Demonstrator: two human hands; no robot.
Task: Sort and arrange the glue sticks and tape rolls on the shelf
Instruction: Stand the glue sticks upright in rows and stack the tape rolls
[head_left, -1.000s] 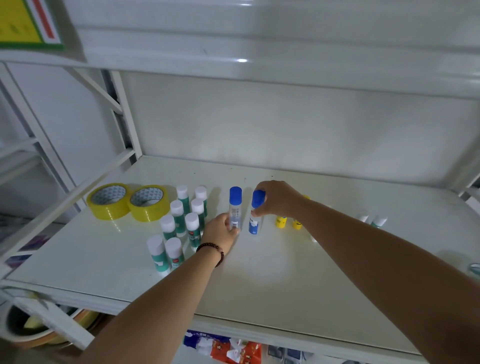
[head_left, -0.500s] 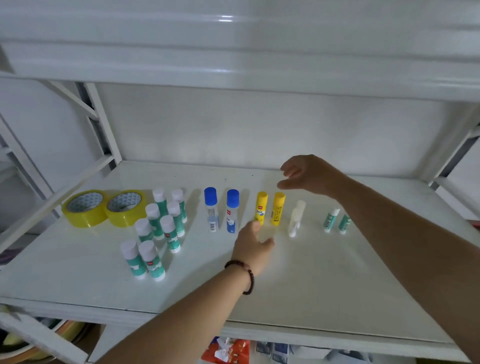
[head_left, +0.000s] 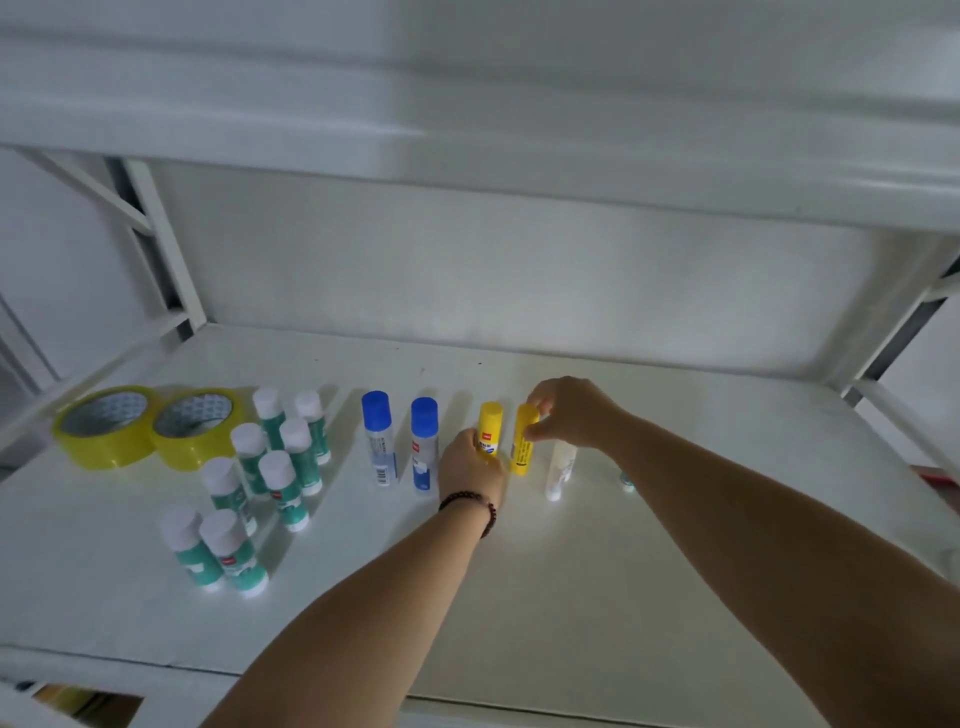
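Observation:
Two yellow glue sticks stand upright mid-shelf. My left hand (head_left: 470, 467) grips the left yellow glue stick (head_left: 490, 426) near its base. My right hand (head_left: 569, 415) pinches the right yellow glue stick (head_left: 523, 441) near its top. Left of them stand two blue-capped glue sticks (head_left: 400, 441). Further left is a cluster of several green glue sticks with white caps (head_left: 260, 478). Two yellow tape rolls (head_left: 150, 428) lie flat side by side at the far left. A white glue stick (head_left: 558, 470) stands under my right wrist, and a small green one (head_left: 627, 479) peeks out behind my right forearm.
The white shelf board (head_left: 571, 597) has a front edge near my elbows. An upper shelf (head_left: 467, 130) hangs overhead. Metal frame posts (head_left: 171, 260) rise at the left and right ends.
Both hands have closed onto the yellow glue sticks: the left moved forward to the left one, the right came down and left onto the right one. The view shifted slightly.

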